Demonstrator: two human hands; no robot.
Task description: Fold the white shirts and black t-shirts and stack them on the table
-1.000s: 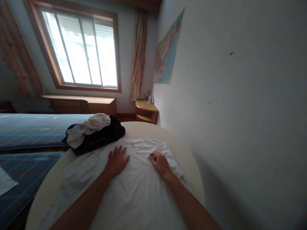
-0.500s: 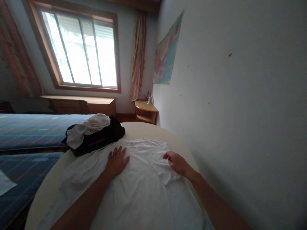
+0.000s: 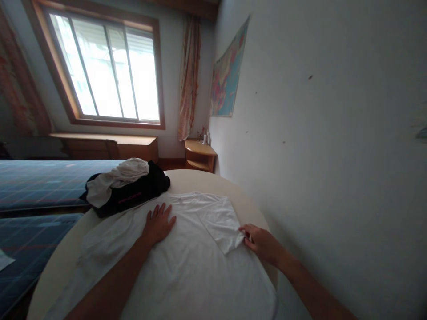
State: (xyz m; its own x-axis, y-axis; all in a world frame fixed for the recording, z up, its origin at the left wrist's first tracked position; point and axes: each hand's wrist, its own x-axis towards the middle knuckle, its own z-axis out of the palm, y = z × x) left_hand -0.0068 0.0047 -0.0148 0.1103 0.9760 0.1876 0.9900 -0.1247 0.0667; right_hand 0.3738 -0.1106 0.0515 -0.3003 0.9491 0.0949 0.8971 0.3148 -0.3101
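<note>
A white T-shirt [image 3: 187,262] lies spread over a round cream table [image 3: 233,186], its collar end toward the far side. My left hand [image 3: 158,226] rests flat on the upper part of the shirt, fingers spread. At the shirt's right side, my right hand [image 3: 262,242] pinches the edge of the sleeve [image 3: 223,224] between thumb and fingers. The sleeve lies fairly flat, with a few creases near the shoulder.
Black clothing [image 3: 130,195] with a whitish crumpled cloth [image 3: 128,173] on top sits at the table's far left. Blue plaid mattresses [image 3: 40,182] lie to the left. A white wall [image 3: 327,186] runs close along the right, and a small corner shelf [image 3: 200,149] stands behind.
My right hand has moved right and slightly nearer, drawing the sleeve outward and flatter. My left hand stays on the shirt. The whole view has shifted slightly.
</note>
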